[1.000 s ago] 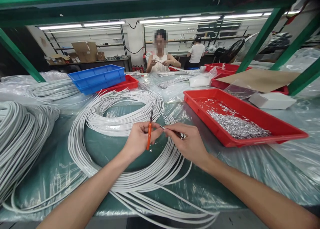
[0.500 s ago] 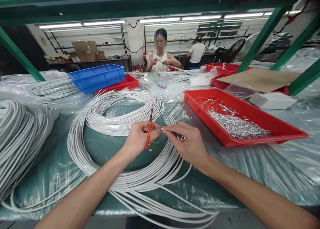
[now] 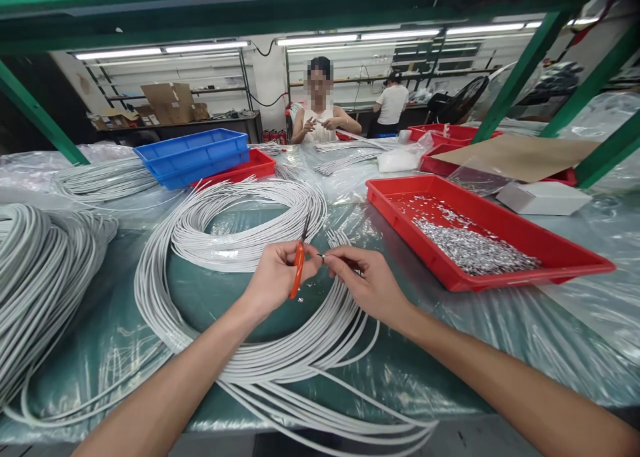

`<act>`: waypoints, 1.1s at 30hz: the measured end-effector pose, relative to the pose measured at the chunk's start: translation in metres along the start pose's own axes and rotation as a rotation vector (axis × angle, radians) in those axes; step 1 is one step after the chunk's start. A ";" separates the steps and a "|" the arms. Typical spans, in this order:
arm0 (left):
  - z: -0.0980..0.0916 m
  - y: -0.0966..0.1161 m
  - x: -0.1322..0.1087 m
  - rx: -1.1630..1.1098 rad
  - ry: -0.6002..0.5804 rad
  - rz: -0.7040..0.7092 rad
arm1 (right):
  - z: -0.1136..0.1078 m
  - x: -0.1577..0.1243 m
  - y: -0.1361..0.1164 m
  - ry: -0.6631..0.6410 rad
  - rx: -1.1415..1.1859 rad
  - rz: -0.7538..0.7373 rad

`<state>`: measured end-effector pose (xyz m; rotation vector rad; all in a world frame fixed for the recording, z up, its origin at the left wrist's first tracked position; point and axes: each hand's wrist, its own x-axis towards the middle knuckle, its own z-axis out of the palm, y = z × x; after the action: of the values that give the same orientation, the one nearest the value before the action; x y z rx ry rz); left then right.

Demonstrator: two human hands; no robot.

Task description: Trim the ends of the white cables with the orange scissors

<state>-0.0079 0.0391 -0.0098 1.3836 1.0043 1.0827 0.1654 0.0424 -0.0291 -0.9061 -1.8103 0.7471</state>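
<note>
My left hand (image 3: 274,276) is closed around orange-handled scissors (image 3: 299,270), their dark pointed blades upward. Its thumb and forefinger pinch close to a tiny dark and silvery piece (image 3: 321,256). From the other side, my right hand (image 3: 373,280) pinches at that same piece; fingers hide most of it, and I cannot make out its kind. Both hands are above a large coil of white cable (image 3: 300,350), whose cut ends (image 3: 340,240) show just behind my right fingers. Another coil of white cable (image 3: 240,254) lies beyond my left hand.
At right, a red tray (image 3: 500,224) contains many small metal pieces (image 3: 470,247). A thick cable bundle (image 3: 45,290) lies at left. Further back are a blue bin (image 3: 193,154), a white box (image 3: 543,198) and a co-worker (image 3: 320,127). Green posts (image 3: 520,77) frame the table.
My right fingers have shifted slightly and hide the metal bits that showed in the palm. The scissors have tilted a little in my left hand.
</note>
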 end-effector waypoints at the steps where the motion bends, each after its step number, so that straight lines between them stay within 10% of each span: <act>1: -0.001 0.000 0.001 0.007 0.000 0.002 | 0.000 0.000 0.000 -0.003 0.001 0.005; 13: -0.017 -0.012 0.018 0.324 0.041 -0.069 | -0.006 0.010 0.021 0.038 0.007 0.124; 33: -0.011 -0.010 0.012 0.186 -0.030 0.053 | -0.005 0.008 0.020 -0.095 0.011 0.124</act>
<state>-0.0161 0.0538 -0.0190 1.5796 1.0733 1.0249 0.1725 0.0605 -0.0391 -0.9975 -1.8432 0.8897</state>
